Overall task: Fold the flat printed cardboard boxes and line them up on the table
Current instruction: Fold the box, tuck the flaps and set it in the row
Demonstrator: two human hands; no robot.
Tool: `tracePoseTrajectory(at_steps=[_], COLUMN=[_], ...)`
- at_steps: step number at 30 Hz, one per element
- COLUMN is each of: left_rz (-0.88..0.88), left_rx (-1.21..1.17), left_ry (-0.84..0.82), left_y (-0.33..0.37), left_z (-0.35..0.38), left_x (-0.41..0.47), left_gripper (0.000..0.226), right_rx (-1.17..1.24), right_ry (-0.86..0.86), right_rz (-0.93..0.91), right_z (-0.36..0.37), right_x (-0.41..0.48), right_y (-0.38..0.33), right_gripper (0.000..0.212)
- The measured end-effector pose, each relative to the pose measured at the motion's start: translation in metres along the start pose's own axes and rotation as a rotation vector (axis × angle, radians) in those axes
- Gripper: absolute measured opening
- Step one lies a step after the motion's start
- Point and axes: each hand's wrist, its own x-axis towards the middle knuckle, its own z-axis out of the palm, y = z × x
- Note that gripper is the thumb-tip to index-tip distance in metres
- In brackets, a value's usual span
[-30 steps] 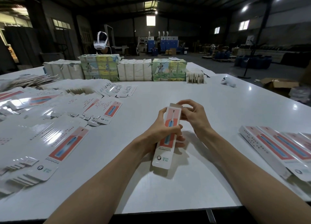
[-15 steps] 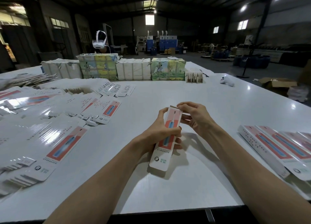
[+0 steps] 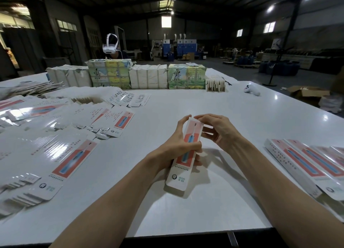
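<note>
1. Single view: head-worn wide-angle camera, facing forward and downward across the white table (image 3: 242, 117).
2. Near field: both forearms enter from the bottom edge.
3. Far field: warehouse interior beyond the table.

Across my glossy white table (image 3: 242, 121), along its far edge, stands a row of four wrapped bundles: a white paper-wrapped bundle (image 3: 68, 76) at the left, then a green and yellow illustrated bundle (image 3: 109, 73), another white strapped bundle (image 3: 148, 76) and a second green illustrated bundle (image 3: 186, 76), with a small stack of upright tan cards (image 3: 216, 84) just beside the last. A white handheld controller (image 3: 252, 89) lies alone near the far right of the table, and behind the bundles I see a person wearing a white headset (image 3: 110, 44). Off the table to my right an open brown cardboard carton (image 3: 305, 92) sits on the dark warehouse floor (image 3: 242, 70), with blue drums (image 3: 245, 59) farther back.
</note>
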Motion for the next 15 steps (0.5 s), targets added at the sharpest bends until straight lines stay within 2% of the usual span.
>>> tracePoseTrajectory(at_steps=[6,10,15], left_rz=[-0.017,-0.047,-0.052], left_rx=[-0.069,-0.122,-0.235], left_ry=[0.028,0.026,0.004], left_y=[0.0037,0.0055,0.0036], left_z=[-0.0032,-0.0049,-0.0069], left_x=[-0.0051,-0.0057,-0.0024], left_gripper=[0.091,0.094,0.1], right_rx=[0.005,-0.081,-0.059], right_ry=[-0.111,-0.139,-0.151], right_rz=[-0.003,-0.066,-0.113], right_z=[0.0008,0.0039,0.0085], right_x=[0.0004,-0.0001,-0.0018], right_y=[0.0004,0.0024,0.0043], right_gripper=[0.022,0.018,0.019])
